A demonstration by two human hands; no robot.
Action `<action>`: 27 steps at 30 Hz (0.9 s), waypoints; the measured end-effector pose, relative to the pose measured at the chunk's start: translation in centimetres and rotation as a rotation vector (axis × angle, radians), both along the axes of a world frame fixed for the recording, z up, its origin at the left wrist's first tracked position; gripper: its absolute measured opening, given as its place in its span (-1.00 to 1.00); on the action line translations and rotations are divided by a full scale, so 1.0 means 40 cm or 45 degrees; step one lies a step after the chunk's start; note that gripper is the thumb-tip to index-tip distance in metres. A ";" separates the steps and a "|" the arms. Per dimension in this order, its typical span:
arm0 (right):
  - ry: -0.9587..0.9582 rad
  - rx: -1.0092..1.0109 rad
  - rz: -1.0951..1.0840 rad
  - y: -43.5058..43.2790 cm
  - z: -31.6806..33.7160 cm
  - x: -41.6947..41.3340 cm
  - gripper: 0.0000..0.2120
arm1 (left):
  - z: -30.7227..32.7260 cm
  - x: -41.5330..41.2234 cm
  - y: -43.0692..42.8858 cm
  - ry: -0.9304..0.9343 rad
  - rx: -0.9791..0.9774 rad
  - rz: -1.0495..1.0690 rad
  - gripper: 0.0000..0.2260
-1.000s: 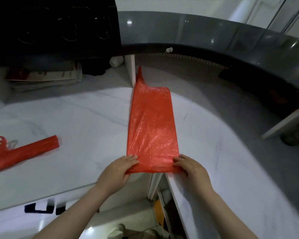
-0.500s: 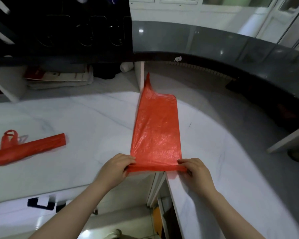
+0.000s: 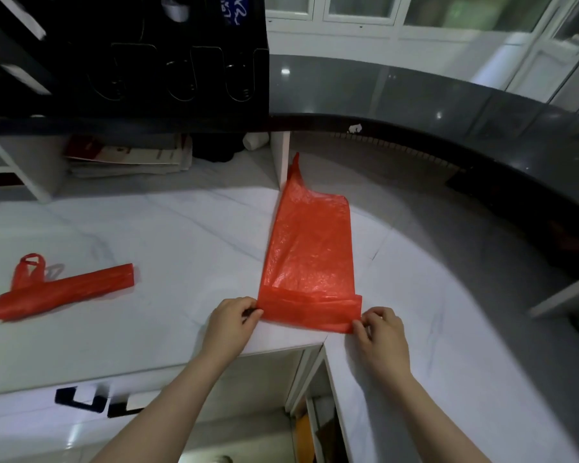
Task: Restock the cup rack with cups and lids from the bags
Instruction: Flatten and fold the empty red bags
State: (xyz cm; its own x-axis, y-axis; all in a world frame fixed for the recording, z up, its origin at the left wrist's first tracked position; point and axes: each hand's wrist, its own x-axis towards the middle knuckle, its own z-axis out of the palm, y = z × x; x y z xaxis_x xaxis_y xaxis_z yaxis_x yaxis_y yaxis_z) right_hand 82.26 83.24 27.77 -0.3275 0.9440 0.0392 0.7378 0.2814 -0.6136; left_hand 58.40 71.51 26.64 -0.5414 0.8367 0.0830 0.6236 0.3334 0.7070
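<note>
Vs 1 s ago: near end of red bag (image 3: 310,248) is now folded over once, giving a narrow doubled band; before, it lay unfolded. L hand (image 3: 231,324) pinches the band's left end and R hand (image 3: 383,332) its right end, hands apart. Bag lies flat on white counter (image 3: 147,228), handle end pointing away. 2nd red bag (image 3: 64,290), folded long, unmoved at far left. More of black cup rack (image 3: 147,61) in view, top-left.

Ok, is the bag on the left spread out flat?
No, the left bag lies folded into a narrow strip, unlike the middle bag.
</note>
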 end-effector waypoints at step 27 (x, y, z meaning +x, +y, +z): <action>-0.271 0.250 -0.165 -0.021 -0.024 -0.033 -0.74 | 0.009 0.065 0.019 0.492 -0.345 0.271 -0.72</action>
